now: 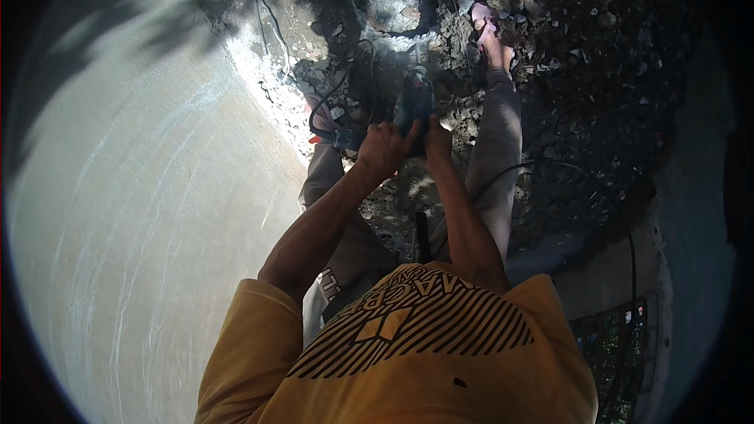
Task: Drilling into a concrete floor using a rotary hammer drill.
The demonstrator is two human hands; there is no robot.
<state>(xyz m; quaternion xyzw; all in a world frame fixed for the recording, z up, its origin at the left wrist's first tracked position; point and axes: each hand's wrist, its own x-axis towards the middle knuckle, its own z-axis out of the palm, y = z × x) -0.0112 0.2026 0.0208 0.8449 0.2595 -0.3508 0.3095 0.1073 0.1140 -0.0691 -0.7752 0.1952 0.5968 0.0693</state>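
Observation:
Between my feet, a dark blue-green corded hammer drill [417, 99] points away from me, its pale front end near a whitish edge in the broken ground. My left hand [383, 149] is closed around its rear left part, the thumb lying toward the body. On the other side my right hand [438, 140] grips the rear right part, its fingers partly hidden. A black cable [339, 96] loops up at the left of the drill. Shadow hides the exact shape of the grips and the tip.
Rubble and loose stones [581, 102] cover the ground at right. A round hollow [395, 6] with a pale bottom lies ahead. At left stands a smooth plastered wall [133, 220]. Another cable [577, 168] runs past my right leg. My right foot wears a pink sandal [484, 20].

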